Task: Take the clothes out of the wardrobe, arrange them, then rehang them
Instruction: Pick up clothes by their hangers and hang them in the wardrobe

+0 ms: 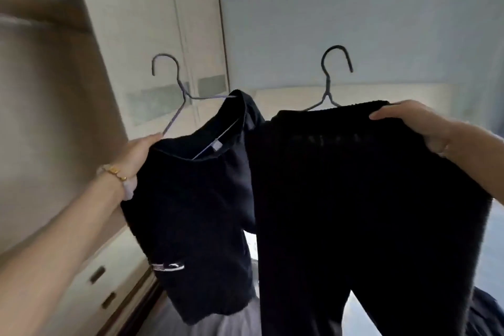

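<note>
The left hand [141,154] grips a dark navy T-shirt [201,204] half off its thin grey wire hanger [174,95]; the right hand [420,128] pinches black ribbed knit trousers [354,213] on a dark hanger [331,82]. The T-shirt could slide free, since only one shoulder sits on wire.

I see a pale blue-grey wall [354,8] filling the upper right, evenly lit by soft daylight. To its left stand cream cupboard doors [152,35] with greyish rectangular panels lower down. On the far left, blurred, is an open wardrobe interior [41,90] with a shelf. Below it are cream drawers [90,281] with dark slot handles. A cream headboard [395,95] runs along the wall.
</note>
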Action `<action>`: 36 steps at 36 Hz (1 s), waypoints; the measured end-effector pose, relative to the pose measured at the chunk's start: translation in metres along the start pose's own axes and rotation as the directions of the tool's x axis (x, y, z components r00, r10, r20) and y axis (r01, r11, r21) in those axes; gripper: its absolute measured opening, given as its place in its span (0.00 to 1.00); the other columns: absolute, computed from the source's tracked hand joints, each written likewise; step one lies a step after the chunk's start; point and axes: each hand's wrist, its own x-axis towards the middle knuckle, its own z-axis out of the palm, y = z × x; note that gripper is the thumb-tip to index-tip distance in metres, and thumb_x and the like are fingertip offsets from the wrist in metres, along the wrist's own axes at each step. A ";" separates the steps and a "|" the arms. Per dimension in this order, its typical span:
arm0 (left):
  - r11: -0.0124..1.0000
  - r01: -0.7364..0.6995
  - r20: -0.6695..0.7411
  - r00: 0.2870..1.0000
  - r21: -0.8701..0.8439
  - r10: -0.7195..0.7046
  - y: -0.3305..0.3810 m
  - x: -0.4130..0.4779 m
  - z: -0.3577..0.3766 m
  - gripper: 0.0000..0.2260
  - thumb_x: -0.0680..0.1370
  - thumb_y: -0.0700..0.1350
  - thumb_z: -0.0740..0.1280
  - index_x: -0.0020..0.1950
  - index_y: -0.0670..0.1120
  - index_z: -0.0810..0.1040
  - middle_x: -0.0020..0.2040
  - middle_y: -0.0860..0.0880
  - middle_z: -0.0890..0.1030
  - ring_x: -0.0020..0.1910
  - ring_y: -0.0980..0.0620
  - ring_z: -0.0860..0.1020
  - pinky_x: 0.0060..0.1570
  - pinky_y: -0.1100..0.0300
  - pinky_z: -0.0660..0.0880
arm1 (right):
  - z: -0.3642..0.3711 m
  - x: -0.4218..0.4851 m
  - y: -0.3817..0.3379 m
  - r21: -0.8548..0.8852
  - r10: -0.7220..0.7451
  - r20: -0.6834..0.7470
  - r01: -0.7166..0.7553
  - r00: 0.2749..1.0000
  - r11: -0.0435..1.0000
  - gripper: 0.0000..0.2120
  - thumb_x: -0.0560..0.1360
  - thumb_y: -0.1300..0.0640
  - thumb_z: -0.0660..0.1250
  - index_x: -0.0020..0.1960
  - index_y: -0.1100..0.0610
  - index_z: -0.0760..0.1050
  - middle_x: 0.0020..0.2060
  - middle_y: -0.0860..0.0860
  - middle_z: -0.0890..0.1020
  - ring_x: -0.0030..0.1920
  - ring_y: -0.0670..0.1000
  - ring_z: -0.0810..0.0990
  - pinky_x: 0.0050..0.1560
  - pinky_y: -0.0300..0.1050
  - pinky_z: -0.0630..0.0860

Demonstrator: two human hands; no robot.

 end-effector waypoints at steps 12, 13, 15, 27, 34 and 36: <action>0.982 0.188 -0.307 0.935 0.014 -0.175 -0.011 -0.149 -0.267 0.17 0.67 0.53 0.68 0.47 0.44 0.84 0.47 0.43 0.85 0.50 0.42 0.81 0.63 0.49 0.71 | 0.245 -0.037 -0.099 0.188 -0.222 0.289 0.172 0.931 0.967 0.06 0.74 0.56 0.69 0.47 0.58 0.81 0.35 0.54 0.87 0.31 0.50 0.85 0.38 0.50 0.83; 0.983 0.183 -0.340 0.926 0.015 -0.167 -0.015 -0.157 -0.282 0.16 0.67 0.53 0.69 0.48 0.44 0.84 0.50 0.42 0.84 0.52 0.42 0.80 0.64 0.48 0.71 | 0.263 -0.039 -0.105 0.196 -0.239 0.308 0.185 0.921 0.963 0.06 0.75 0.56 0.70 0.47 0.58 0.81 0.37 0.54 0.87 0.31 0.50 0.86 0.39 0.51 0.84; 0.990 0.133 -0.403 0.909 0.041 -0.106 -0.023 -0.169 -0.305 0.09 0.72 0.50 0.68 0.46 0.46 0.82 0.55 0.44 0.82 0.55 0.45 0.79 0.65 0.51 0.70 | 0.297 -0.042 -0.118 0.208 -0.259 0.347 0.195 0.902 0.958 0.07 0.75 0.56 0.69 0.49 0.59 0.81 0.38 0.55 0.86 0.32 0.51 0.86 0.40 0.51 0.84; 0.994 0.088 -0.506 0.861 0.059 -0.046 -0.043 -0.143 -0.406 0.12 0.77 0.48 0.65 0.56 0.43 0.80 0.59 0.45 0.79 0.63 0.46 0.74 0.69 0.49 0.65 | 0.474 -0.022 -0.193 0.292 -0.262 0.507 0.122 0.821 0.949 0.07 0.76 0.56 0.67 0.47 0.59 0.79 0.40 0.54 0.84 0.33 0.50 0.84 0.30 0.43 0.83; 0.996 0.035 -0.478 0.878 0.078 0.007 -0.040 -0.060 -0.450 0.11 0.77 0.47 0.65 0.55 0.42 0.80 0.53 0.44 0.81 0.56 0.47 0.77 0.59 0.56 0.73 | 0.591 0.038 -0.211 0.294 -0.222 0.598 0.047 0.770 0.955 0.09 0.76 0.56 0.67 0.50 0.62 0.79 0.39 0.57 0.84 0.33 0.53 0.84 0.34 0.46 0.83; 0.990 0.028 -0.464 0.885 0.136 0.038 -0.036 -0.030 -0.462 0.08 0.78 0.46 0.64 0.48 0.43 0.80 0.47 0.45 0.81 0.50 0.48 0.78 0.52 0.59 0.74 | 0.624 0.057 -0.215 0.283 -0.202 0.611 0.027 0.766 0.959 0.12 0.76 0.56 0.68 0.54 0.63 0.79 0.42 0.58 0.84 0.36 0.55 0.84 0.37 0.47 0.83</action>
